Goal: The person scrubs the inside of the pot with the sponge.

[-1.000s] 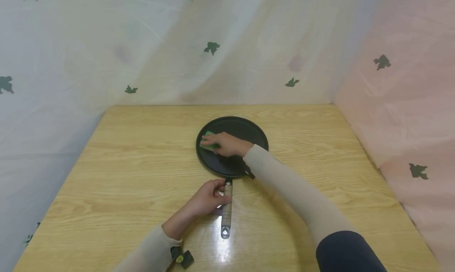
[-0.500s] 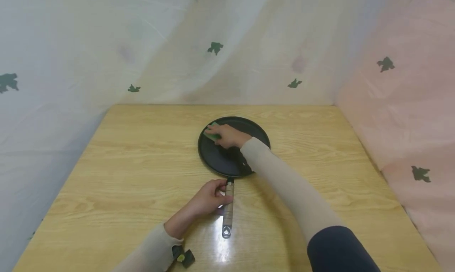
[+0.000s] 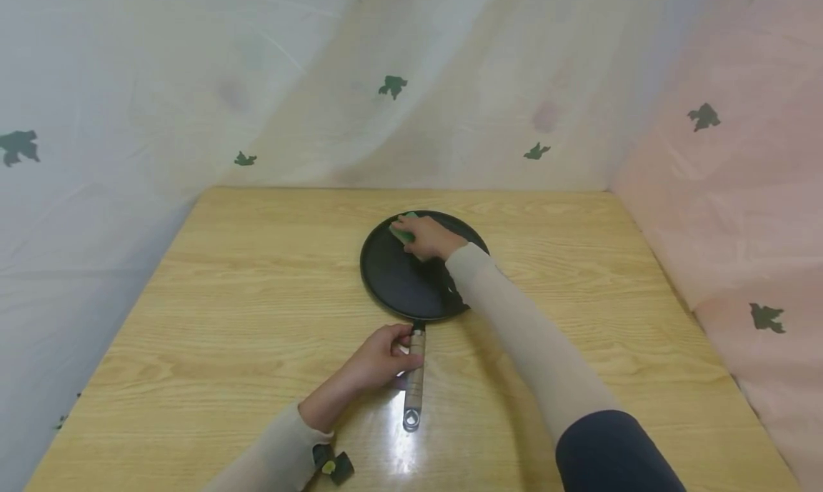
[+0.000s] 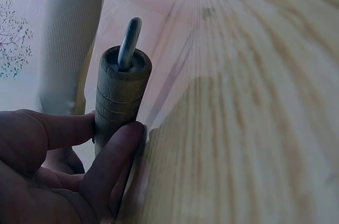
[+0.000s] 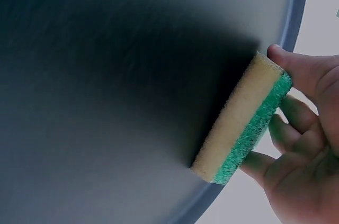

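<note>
A round black frying pan (image 3: 405,285) lies on the wooden table, its handle (image 3: 415,378) pointing toward me. My left hand (image 3: 381,358) grips that handle between thumb and fingers. The left wrist view shows the brown handle (image 4: 123,89) with a metal hanging loop at its end. At the pan's far edge, my right hand (image 3: 429,236) holds a sponge (image 3: 401,233). Seen from the right wrist, the sponge (image 5: 241,123) has a yellowish foam layer and a green scouring layer. Its foam side faces the pan's dark surface, close to the rim. The right hand's fingers (image 5: 307,123) grip it from the green side.
The wooden table (image 3: 257,263) reaches to a white cloth backdrop (image 3: 308,121) with green bird prints. A pinkish cloth (image 3: 726,213) hangs along the right. A dark strap-like piece (image 3: 334,467) sits by the left sleeve.
My right hand has slid the sponge from the pan's left side up to its far edge, slightly rightward. The left hand keeps its grip on the handle.
</note>
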{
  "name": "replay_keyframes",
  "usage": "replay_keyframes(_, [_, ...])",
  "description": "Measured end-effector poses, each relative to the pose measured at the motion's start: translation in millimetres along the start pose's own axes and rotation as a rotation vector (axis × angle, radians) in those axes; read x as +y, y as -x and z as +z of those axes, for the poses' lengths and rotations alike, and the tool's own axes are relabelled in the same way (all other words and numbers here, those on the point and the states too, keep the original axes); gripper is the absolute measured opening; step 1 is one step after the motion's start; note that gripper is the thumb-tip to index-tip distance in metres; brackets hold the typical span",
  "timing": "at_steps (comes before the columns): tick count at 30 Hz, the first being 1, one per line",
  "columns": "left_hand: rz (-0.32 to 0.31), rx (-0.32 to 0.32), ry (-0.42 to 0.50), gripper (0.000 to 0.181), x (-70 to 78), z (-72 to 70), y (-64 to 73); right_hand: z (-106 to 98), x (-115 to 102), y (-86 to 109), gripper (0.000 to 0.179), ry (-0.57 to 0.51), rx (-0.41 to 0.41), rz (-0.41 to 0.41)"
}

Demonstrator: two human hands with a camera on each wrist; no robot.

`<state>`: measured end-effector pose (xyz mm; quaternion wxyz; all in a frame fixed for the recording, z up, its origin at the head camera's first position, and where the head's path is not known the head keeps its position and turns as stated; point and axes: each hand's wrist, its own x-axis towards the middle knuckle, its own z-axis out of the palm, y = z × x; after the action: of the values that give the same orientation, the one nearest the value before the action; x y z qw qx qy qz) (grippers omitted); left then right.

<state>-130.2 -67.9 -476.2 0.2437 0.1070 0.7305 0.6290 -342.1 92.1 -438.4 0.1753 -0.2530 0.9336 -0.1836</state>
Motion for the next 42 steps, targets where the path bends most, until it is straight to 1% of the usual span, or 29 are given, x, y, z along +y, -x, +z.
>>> replay_keyframes(6, [0.007, 0.004, 0.002, 0.05, -2.0, -1.4, -0.5, -5, 13, 7.7, 0.067, 0.04, 0.031, 0.06])
replay_keyframes(9, [-0.002, 0.005, -0.001, 0.052, -1.7, -2.6, -0.1, -7, 17, 12.8, 0.066, 0.036, 0.041, 0.075])
replay_keyframes(13, [-0.005, 0.015, -0.003, 0.053, -2.8, -3.1, 0.0, -7, 21, 19.5, 0.066, 0.065, 0.052, 0.085])
replay_keyframes(15, [-0.007, 0.022, -0.005, 0.053, -3.4, -2.9, -0.2, -7, 24, 22.1, 0.066, 0.086, 0.058, 0.079])
replay_keyframes(18, [-0.01, 0.027, -0.006, 0.053, -3.4, -3.0, -0.2, -7, 28, 27.0, 0.066, 0.087, 0.06, 0.066])
replay_keyframes(24, [0.002, 0.02, 0.003, 0.054, -4.1, -2.3, -0.9, -8, 35, 41.2, 0.06, 0.057, 0.049, 0.047])
replay_keyframes(28, [0.012, 0.031, 0.005, 0.053, -4.7, -2.0, -0.6, -7, 37, 50.3, 0.055, 0.039, 0.047, 0.029])
replay_keyframes(33, [0.01, 0.04, -0.004, 0.052, -4.9, -1.8, -0.7, -4, 37, 60.0, 0.054, 0.028, 0.045, 0.012])
replay_keyframes(37, [0.014, 0.03, -0.032, 0.052, -4.5, -1.5, -1.2, 1, 36, 68.6, 0.054, 0.028, 0.063, -0.005])
replay_keyframes(42, [0.012, 0.024, -0.057, 0.051, -4.3, -1.5, -3.1, 11, 33, 82.0, 0.054, 0.007, 0.116, -0.035])
